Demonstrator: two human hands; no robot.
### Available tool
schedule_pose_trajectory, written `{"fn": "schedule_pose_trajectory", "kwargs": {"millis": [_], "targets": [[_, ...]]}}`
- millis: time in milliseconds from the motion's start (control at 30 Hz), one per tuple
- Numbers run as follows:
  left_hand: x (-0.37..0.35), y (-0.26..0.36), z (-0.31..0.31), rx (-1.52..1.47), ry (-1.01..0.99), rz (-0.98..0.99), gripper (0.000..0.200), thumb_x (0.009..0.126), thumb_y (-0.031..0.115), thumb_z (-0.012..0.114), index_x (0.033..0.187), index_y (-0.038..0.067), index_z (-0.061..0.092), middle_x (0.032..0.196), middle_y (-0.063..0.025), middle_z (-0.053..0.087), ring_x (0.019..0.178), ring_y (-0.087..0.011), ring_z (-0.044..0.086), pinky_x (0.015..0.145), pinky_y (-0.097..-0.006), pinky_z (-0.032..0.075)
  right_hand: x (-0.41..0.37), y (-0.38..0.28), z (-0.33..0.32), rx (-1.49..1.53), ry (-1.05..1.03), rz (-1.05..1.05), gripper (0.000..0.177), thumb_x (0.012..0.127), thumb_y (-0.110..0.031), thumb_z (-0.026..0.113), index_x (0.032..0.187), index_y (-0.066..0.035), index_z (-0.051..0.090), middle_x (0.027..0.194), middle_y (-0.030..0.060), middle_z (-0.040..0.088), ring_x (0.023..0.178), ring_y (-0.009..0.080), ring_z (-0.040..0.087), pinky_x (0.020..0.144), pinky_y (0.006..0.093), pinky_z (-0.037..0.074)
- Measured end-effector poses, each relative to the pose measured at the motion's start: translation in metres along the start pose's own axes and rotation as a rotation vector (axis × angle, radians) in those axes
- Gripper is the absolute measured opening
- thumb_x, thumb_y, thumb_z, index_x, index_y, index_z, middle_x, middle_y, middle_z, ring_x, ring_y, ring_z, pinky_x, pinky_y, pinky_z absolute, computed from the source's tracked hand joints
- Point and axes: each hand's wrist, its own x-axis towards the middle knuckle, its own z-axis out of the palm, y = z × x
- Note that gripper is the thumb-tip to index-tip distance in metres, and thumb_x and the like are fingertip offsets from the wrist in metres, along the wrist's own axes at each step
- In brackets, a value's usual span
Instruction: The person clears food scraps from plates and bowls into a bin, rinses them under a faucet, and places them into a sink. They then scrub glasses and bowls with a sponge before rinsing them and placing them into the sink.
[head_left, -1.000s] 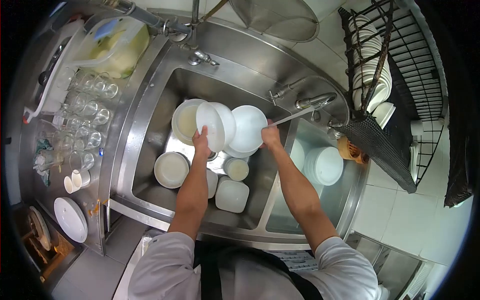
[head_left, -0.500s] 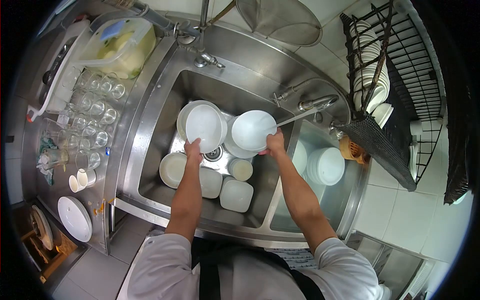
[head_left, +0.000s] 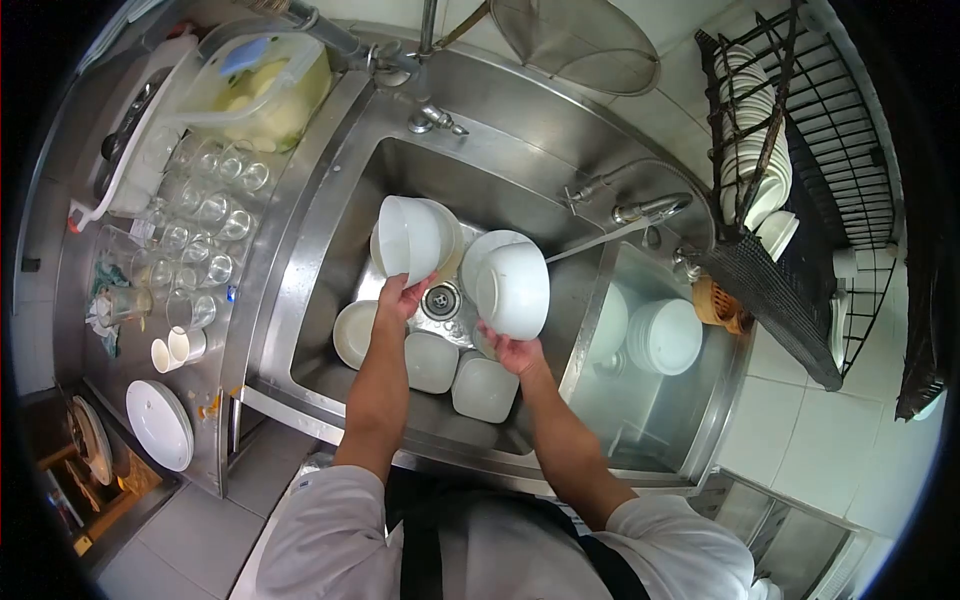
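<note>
My left hand (head_left: 406, 296) grips the near rim of a white bowl (head_left: 408, 240), which is tipped on its side over another dish in the sink. My right hand (head_left: 510, 350) is closed on a second white bowl (head_left: 514, 290), tilted so its outer wall faces up. A stream of water (head_left: 600, 238) from the tap (head_left: 652, 207) runs onto the right side, by that bowl's far rim. Behind it lies a round white dish (head_left: 487, 255). Close to my wrists are a round bowl (head_left: 354, 334) and two squarish white dishes (head_left: 431, 362) (head_left: 485, 388).
A stack of plates (head_left: 668, 337) sits in the water-filled right basin (head_left: 640, 415). Several glasses (head_left: 200, 215) and a plastic tub (head_left: 262, 85) stand on the left counter. A wire rack (head_left: 850, 130) with plates hangs at the upper right; a large strainer (head_left: 580, 45) hangs at the back.
Both bowls have tilted over, from showing their insides to showing their outer walls. My right hand has moved left and nearer to me, gripping its bowl from below. The view has shifted slightly.
</note>
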Motion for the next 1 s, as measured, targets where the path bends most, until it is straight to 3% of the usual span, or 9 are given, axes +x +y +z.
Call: {"fn": "schedule_pose_trajectory", "kwargs": {"millis": [100, 200, 267, 433, 500, 600, 733, 833, 1000], "targets": [[0.001, -0.007, 0.017, 0.095, 0.108, -0.006, 0.046, 0.091, -0.002, 0.041, 0.136, -0.008, 0.033, 0.124, -0.0309, 0.053, 0.099, -0.0470, 0.064, 0.069, -0.0428, 0.066, -0.011, 0.005, 0.002, -0.053, 0.210, -0.226, 0.052, 0.097, -0.023, 0.044, 0.141, 0.003, 0.037, 0.133, 0.0317, 0.044, 0.111, 0.0471, 0.058, 0.076, 0.0401, 0.063], [0.002, -0.015, 0.043, 0.520, 0.065, 0.190, 0.051, 0.086, -0.002, 0.040, 0.137, -0.007, 0.033, 0.121, -0.0309, 0.055, 0.096, -0.0468, 0.065, 0.064, -0.0442, 0.065, -0.034, 0.026, 0.032, -0.242, 0.598, -0.409, 0.056, 0.092, -0.013, 0.039, 0.144, 0.003, 0.028, 0.136, 0.0326, 0.041, 0.113, 0.0535, 0.054, 0.078, 0.0451, 0.063], [0.017, -0.022, 0.067, 0.779, 0.176, 0.229, 0.052, 0.084, 0.000, 0.040, 0.135, 0.006, 0.046, 0.115, -0.0238, 0.061, 0.087, -0.0427, 0.068, 0.062, -0.0452, 0.064, -0.048, 0.053, 0.042, -0.471, 0.807, -0.420, 0.059, 0.088, -0.008, 0.040, 0.144, 0.004, 0.026, 0.137, 0.0327, 0.040, 0.115, 0.0565, 0.052, 0.080, 0.0477, 0.062], [0.015, -0.051, 0.151, 1.834, 0.211, 0.354, 0.044, 0.084, 0.007, 0.050, 0.125, 0.015, 0.060, 0.117, -0.0160, 0.066, 0.095, -0.0365, 0.069, 0.072, -0.0432, 0.061, -0.063, 0.096, 0.020, -0.576, 0.790, -0.351, 0.065, 0.081, -0.003, 0.044, 0.143, 0.003, 0.024, 0.137, 0.0315, 0.040, 0.116, 0.0586, 0.049, 0.084, 0.0512, 0.060], [0.035, -0.083, 0.167, 2.188, 0.101, 0.589, 0.036, 0.088, 0.019, 0.052, 0.122, 0.021, 0.064, 0.116, -0.0120, 0.068, 0.109, -0.0329, 0.064, 0.094, -0.0458, 0.051, -0.064, 0.109, 0.014, -0.583, 0.751, -0.364, 0.066, 0.080, -0.001, 0.045, 0.143, 0.003, 0.026, 0.138, 0.0287, 0.040, 0.118, 0.0547, 0.049, 0.089, 0.0538, 0.058], [0.023, -0.130, 0.204, 2.457, -0.237, 0.801, 0.027, 0.093, 0.024, 0.049, 0.106, 0.019, 0.072, 0.103, -0.0123, 0.071, 0.100, -0.0307, 0.068, 0.081, -0.0463, 0.055, -0.065, 0.118, 0.022, -0.624, 0.749, -0.358, 0.066, 0.078, 0.000, 0.046, 0.141, 0.004, 0.028, 0.136, 0.0273, 0.042, 0.119, 0.0517, 0.050, 0.091, 0.0557, 0.056], [0.000, -0.168, 0.227, 2.603, -0.677, 0.915, 0.025, 0.090, 0.017, 0.052, 0.105, 0.019, 0.071, 0.105, -0.0091, 0.071, 0.098, -0.0288, 0.068, 0.080, -0.0448, 0.055, -0.070, 0.113, 0.024, -0.642, 0.713, -0.365, 0.064, 0.076, 0.002, 0.046, 0.138, 0.007, 0.030, 0.132, 0.0278, 0.046, 0.115, 0.0506, 0.053, 0.088, 0.0560, 0.058], [0.000, -0.158, 0.209, 2.418, -0.871, 1.381, 0.035, 0.088, 0.009, 0.050, 0.116, 0.020, 0.068, 0.110, -0.0121, 0.069, 0.103, -0.0337, 0.066, 0.087, -0.0444, 0.053, -0.072, 0.103, 0.024, -0.681, 0.764, -0.392, 0.062, 0.075, 0.003, 0.046, 0.135, 0.008, 0.032, 0.129, 0.0277, 0.048, 0.112, 0.0489, 0.056, 0.085, 0.0561, 0.059], [0.011, -0.104, 0.171, 1.750, -0.493, 1.302, 0.045, 0.083, -0.003, 0.048, 0.120, 0.015, 0.064, 0.116, -0.0159, 0.065, 0.098, -0.0417, 0.063, 0.085, -0.0494, 0.052, -0.064, 0.102, 0.051, -0.856, 0.838, -0.534, 0.070, 0.070, 0.006, 0.047, 0.137, -0.005, 0.028, 0.131, 0.0245, 0.041, 0.115, 0.0476, 0.053, 0.082, 0.0632, 0.057]]}}
